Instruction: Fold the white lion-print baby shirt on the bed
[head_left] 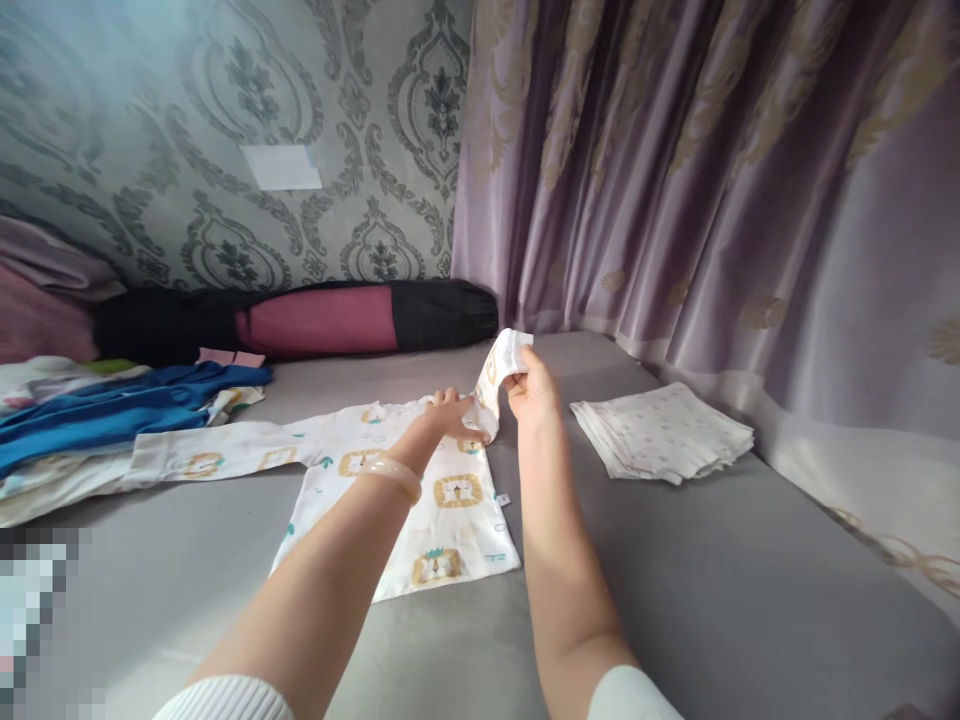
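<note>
A grey sheet [720, 590] fills most of the lower frame under my arms. Purple curtains [675, 180] with gold patterning hang over the upper right, and a grey damask wall [360, 60] takes up the upper left. Against the foot of that wall lies a long black roll [315, 322] with a maroon middle section. A heap of clothes [120, 400], bright blue on top, sits at the left edge.

The white shirt [435, 530] I'm working on is spread across the centre, printed with tan lion faces and small teal marks. One sleeve [221, 455] runs out flat to the left, its cuff end close against the heap; the other sleeve [491, 385] stands up off the sheet, just right of centre. A stack of pale folded cloths [664, 432] lies right of my arms, apart from the shirt.

My left hand [451, 412] rests palm down on the upper part of the shirt, fingers spread, gripping nothing that I can see. My right hand [534, 388] has its thumb and fingers closed on the cuff of the raised sleeve.

Smaller still are the white panel [281, 167] on the wall, the pale bangle [394, 474] on my left wrist, and the little tag [503, 500] at the shirt's right side.
</note>
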